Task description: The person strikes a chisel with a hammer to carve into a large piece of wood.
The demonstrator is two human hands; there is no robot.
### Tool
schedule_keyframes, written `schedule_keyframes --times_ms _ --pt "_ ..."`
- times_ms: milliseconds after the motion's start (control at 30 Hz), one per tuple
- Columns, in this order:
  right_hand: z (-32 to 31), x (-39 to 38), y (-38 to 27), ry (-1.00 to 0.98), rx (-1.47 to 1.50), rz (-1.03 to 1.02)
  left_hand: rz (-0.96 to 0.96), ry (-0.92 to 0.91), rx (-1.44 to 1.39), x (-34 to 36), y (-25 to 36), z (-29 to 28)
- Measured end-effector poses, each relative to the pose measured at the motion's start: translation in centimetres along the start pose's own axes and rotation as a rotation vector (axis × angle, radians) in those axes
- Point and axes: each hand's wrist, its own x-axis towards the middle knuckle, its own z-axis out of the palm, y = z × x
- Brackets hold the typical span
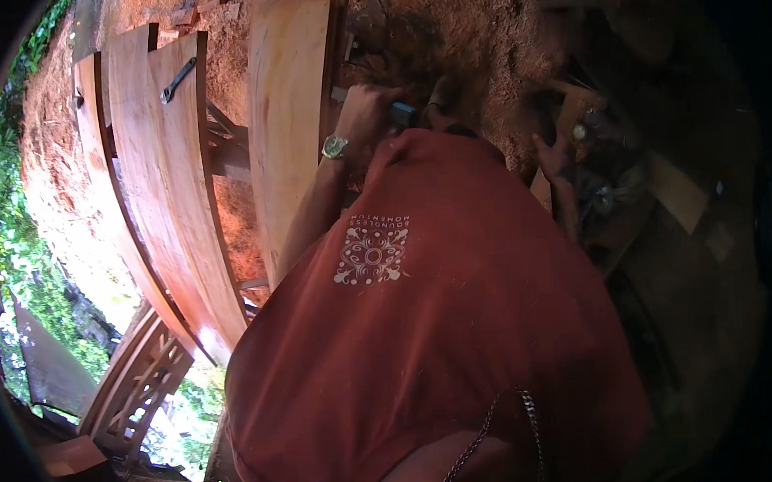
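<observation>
My left hand point(376, 108), with a watch point(334, 147) on its wrist, reaches past the right edge of a wide wooden plank point(289, 108). Its fingers are curled at a small blue object point(403, 114), whose kind is too dark to tell. My right hand point(556, 158) is apart from it in the shade on the right, thumb and fingers spread, with nothing seen in it. Close beside that hand lies a jumble of clear, shiny things point(602, 153), too dim to name. Red cloth of my shirt covers the middle of the view.
More long planks point(158, 155) lie side by side on the left, with a wrench point(178, 81) on one. Sawdust point(490, 42) covers the ground ahead. A carved wooden lattice piece point(145, 390) stands at lower left. Flat wooden pieces point(677, 188) lie at right.
</observation>
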Motion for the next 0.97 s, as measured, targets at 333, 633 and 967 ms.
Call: schedule_keyframes --times_ms 333,633,967 --pt "5.3 -5.2 1.8 0.236 -0.175 -0.238 0.137 0.143 -0.034 -0.2 -2.5 -1.8" --pt "6.8 -7.2 -7.5 -0.236 0.045 0.039 0.079 0.154 -0.076 -1.8 -3.7 -3.1" --pt "4.9 -7.6 -12.1 -0.108 -0.127 -0.095 0.075 0.134 -0.075 -1.5 -4.7 -3.0"
